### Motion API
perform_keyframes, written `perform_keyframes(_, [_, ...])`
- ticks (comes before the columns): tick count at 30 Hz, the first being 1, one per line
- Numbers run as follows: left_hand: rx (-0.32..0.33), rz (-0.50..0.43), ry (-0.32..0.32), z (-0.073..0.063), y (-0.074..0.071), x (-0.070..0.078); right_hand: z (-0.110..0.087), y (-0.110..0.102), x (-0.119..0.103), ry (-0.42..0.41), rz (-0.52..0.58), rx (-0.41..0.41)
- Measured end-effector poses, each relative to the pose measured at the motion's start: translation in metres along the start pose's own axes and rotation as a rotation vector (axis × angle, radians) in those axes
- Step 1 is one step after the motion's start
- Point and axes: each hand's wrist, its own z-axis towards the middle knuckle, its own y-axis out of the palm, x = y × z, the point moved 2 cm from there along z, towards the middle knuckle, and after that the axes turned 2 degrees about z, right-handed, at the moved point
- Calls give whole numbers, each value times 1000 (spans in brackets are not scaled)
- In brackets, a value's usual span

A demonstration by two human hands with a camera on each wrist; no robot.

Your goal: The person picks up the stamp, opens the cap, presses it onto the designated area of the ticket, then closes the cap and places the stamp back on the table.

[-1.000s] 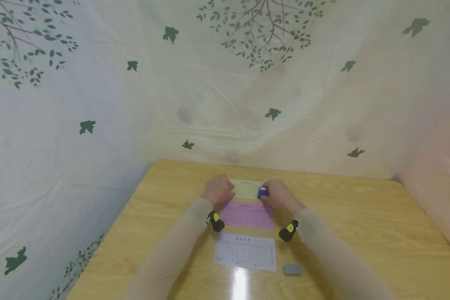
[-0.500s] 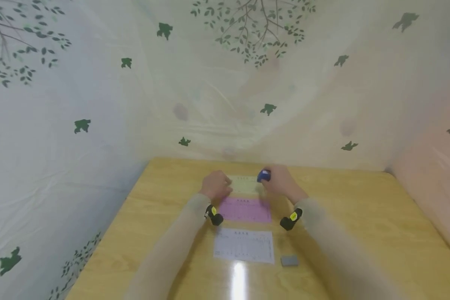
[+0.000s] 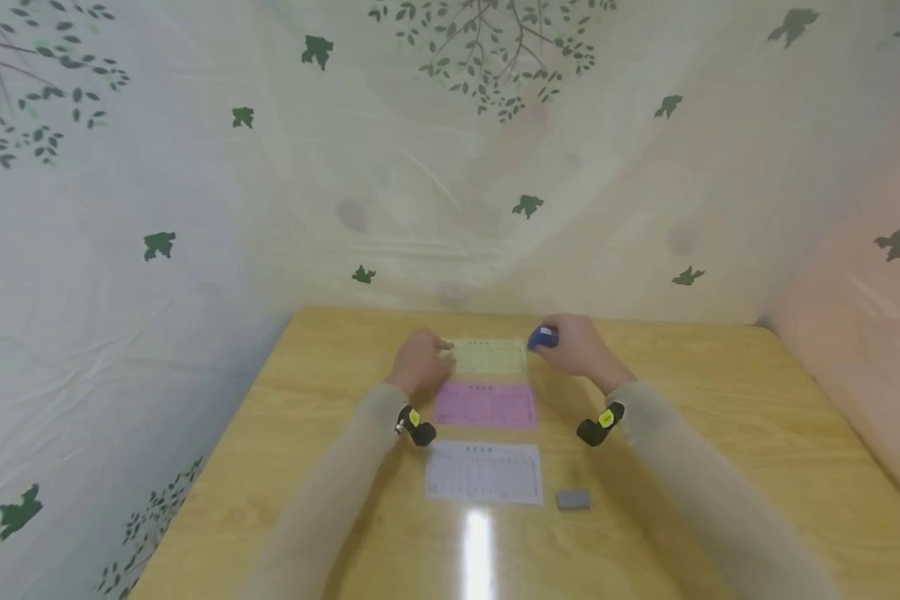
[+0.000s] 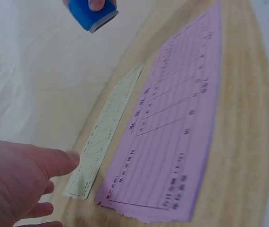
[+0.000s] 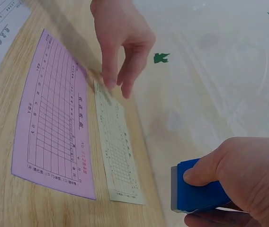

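My right hand pinches a blue stamp at the right end of the pale yellow slip. In the right wrist view the stamp is tilted, with its grey edge facing left and the thumb on its side. It hangs clear of the paper. My left hand is at the slip's left end, fingers pointing down and loosely bent, holding nothing. The left wrist view has its thumb beside the yellow slip; contact with the paper cannot be made out. A pink slip lies nearer me.
A white printed slip lies in front of the pink one on the wooden table. To its right sits a small grey block. A cloth backdrop with leaf and bird prints stands behind the table.
The right hand has lifted the stamp off the yellow slip and moved it to the right, uncovering the slip's right end. My left hand has stayed at the slip's left end.
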Motion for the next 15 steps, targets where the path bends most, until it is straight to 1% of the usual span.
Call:
perform_keyframes(3, [-1,43,3,-10,0,0,-4,0,-1,0,2,-8])
perform_keyframes(5, [-7,83,29,-17,1,2,-6,-1,-2,-16,-3,4])
perform_keyframes(8, [-28,140,96,-29,6,6,-8,-1,-5,-32,-9,13])
perform_keyframes(10, [-59,166,137,-39,10,9,-10,0,-7,-33,-7,9])
perform_keyframes(11, [-89,165,147,-44,11,11,-11,1,-9,-31,-4,5])
perform_keyframes(13, [-141,183,178,-53,14,14,-12,2,-11,-36,5,-2])
perform_keyframes(15, [-172,204,202,-59,16,16,-12,3,-14,-32,8,-3])
